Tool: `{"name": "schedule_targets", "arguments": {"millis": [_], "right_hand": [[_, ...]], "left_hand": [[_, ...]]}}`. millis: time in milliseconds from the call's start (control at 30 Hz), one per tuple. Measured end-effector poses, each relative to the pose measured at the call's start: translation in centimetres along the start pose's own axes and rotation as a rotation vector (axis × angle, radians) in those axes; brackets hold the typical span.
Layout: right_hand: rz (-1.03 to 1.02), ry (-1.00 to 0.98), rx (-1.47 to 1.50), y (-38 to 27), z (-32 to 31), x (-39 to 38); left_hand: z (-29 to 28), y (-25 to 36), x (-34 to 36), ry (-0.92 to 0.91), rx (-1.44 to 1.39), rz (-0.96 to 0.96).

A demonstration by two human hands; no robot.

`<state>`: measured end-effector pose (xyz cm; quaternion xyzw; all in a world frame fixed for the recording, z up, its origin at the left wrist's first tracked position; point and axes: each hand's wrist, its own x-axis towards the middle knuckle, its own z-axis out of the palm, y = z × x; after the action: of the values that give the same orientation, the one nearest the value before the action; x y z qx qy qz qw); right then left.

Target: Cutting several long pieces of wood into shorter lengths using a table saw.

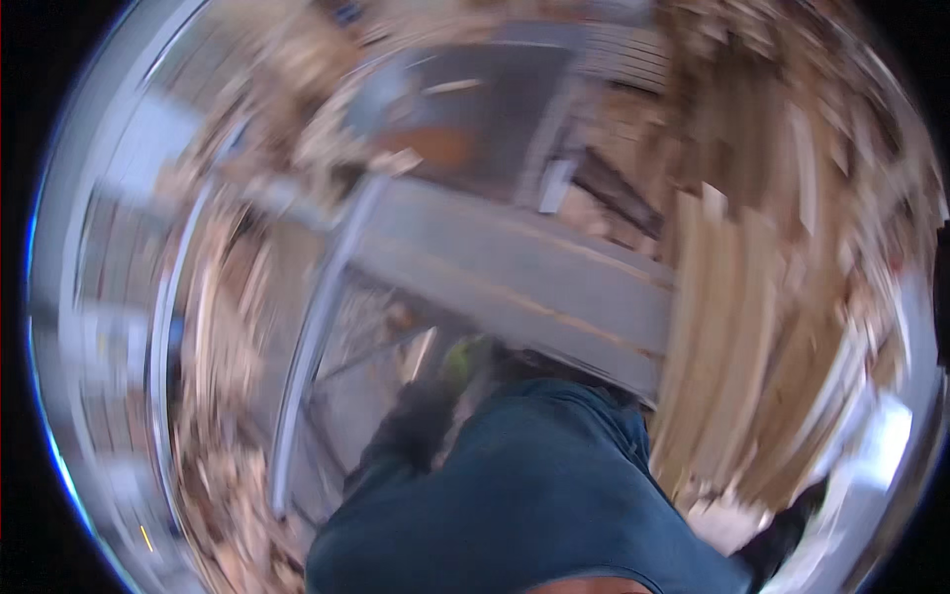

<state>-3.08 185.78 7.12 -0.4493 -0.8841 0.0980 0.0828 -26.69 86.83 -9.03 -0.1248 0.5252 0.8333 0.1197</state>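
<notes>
The picture is smeared by motion. My left hand (460,361), apparently in a green glove, hangs below a grey metal table or bench (495,267) at the end of a dark sleeve, beside my teal-clothed body; its fingers are too blurred to read. At the lower right my right hand (802,520) shows only as a dark blurred shape near tan wooden boards (722,327), and what it holds, if anything, cannot be made out. A pale metal rail (317,346) runs along the bench's left end.
Beyond the bench stands a dark metal surface (485,109) with a rusty orange patch. Long boards and wood pieces fill the right side. Blurred scrap wood (228,297) lies to the left beside another pale rail (173,297).
</notes>
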Motion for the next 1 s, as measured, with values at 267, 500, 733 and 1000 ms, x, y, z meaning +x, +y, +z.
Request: {"name": "schedule_targets", "arguments": {"millis": [267, 500, 733, 1000], "right_hand": [[-0.668, -0.341, 0.446, -28.0, 12.2, 8.5], [-0.734, -0.715, 0.438, -78.1, 26.3, -20.9], [-1.034, -0.591, 0.050, -93.5, 34.0, -33.0], [-1.042, -0.803, 0.300, -109.1, 43.9, -41.9]], "left_hand": [[-30.0, 3.1, -5.5, 0.888, 0.492, 0.122], [-47.1, 12.0, -9.9, 1.128, 1.067, -0.034], [-56.9, 12.1, -15.6, 1.217, 0.907, -0.020], [-75.0, 20.7, -16.9, 1.399, 1.461, 0.247]]}}
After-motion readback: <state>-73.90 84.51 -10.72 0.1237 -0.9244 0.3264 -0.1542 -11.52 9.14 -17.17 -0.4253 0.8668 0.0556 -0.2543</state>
